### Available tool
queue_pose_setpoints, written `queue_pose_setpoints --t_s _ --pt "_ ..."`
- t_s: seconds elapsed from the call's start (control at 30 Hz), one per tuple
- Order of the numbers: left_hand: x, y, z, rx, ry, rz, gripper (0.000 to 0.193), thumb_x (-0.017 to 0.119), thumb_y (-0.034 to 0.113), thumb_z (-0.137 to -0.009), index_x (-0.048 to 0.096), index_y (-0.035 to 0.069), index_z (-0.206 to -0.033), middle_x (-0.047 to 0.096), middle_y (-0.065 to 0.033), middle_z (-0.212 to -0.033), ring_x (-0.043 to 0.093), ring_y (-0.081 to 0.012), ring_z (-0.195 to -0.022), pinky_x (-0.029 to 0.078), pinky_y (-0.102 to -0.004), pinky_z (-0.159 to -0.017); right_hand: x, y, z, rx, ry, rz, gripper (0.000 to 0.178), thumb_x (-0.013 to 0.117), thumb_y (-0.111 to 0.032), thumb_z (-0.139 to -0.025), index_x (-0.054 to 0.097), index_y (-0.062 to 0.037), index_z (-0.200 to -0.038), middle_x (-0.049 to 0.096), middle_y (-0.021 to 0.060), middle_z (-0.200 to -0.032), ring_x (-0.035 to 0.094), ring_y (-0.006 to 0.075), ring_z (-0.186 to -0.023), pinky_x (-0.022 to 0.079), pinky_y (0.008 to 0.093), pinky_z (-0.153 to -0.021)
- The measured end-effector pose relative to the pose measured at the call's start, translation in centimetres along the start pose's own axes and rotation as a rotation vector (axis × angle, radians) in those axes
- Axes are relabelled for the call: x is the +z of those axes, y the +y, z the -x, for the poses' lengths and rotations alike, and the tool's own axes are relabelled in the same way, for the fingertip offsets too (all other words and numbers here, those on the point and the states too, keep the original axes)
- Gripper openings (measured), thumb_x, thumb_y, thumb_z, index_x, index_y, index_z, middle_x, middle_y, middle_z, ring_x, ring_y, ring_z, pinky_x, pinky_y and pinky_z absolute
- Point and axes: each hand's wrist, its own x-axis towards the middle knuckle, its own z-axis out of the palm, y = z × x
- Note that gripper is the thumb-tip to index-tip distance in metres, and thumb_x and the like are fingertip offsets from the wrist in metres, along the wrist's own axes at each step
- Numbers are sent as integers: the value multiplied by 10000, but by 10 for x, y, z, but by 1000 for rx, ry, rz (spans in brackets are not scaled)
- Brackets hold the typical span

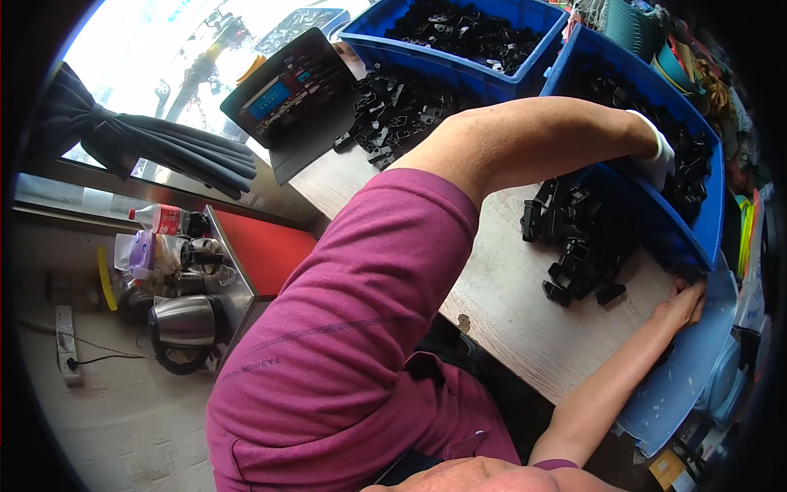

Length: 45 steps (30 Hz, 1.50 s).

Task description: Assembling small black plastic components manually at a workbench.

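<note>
head view | wide fisheye | faces down | close above tabletop (pixel 508 307)

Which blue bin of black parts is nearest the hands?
The right bin: left hand at its side, right hand by its lower corner; the top bin is farther.

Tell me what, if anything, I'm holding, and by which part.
At the rightmost blue bin, the gloved left hand is at the rim, the right hand by the near corner; whether either grips it cannot be told.

I'm working in what looks like a small workshop, blue bins (pixel 430 64) of black parts (pixel 467 34) crowding the far and right edges of the table (pixel 508 307).
</note>
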Motion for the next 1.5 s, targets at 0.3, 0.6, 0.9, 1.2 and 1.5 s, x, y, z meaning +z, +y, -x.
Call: queue_pose_setpoints --t_s 0.3,0.6,0.9,1.2,1.5 --pt "-1 -7 -19 1 -127 -16 593 625 343 -837 586 222 -1417 632 -71 -1331 600 -285 -1208 453 -482 -988 -6 17 -30 3 -22 30 407 724 -271 -860 697 55 -1102 627 154 -795 643 278 -774 593 383 -808" --pt "3 -12 -30 65 -46 35 525 630 320 -858 638 201 -1369 655 -54 -1300 605 -268 -1204 456 -485 -990 -1 5 -8 -31 -3 42 366 718 -230 -861 694 51 -1094 624 155 -782 631 267 -757 602 400 -806" --pt "10 -8 -34 -20 -93 -17 617 656 384 -867 565 217 -1453 602 -76 -1404 567 -295 -1286 451 -500 -1013 -6 14 -24 -41 -31 27 364 684 -236 -905 683 63 -1113 655 189 -820 664 267 -748 610 398 -812" --pt "-2 -1 -15 59 -10 19 520 684 300 -811 674 207 -1323 686 -75 -1252 643 -286 -1160 496 -465 -947 -6 4 -9 -35 -8 44 375 686 -261 -903 692 47 -1117 637 168 -813 645 257 -770 599 383 -803" --pt "-7 8 19 -44 67 35 722 775 346 -731 610 231 -1424 684 -93 -1309 644 -305 -1202 524 -429 -978 2 1 12 -99 24 72 436 664 -358 -914 714 16 -1133 631 134 -796 597 209 -712 575 363 -736"
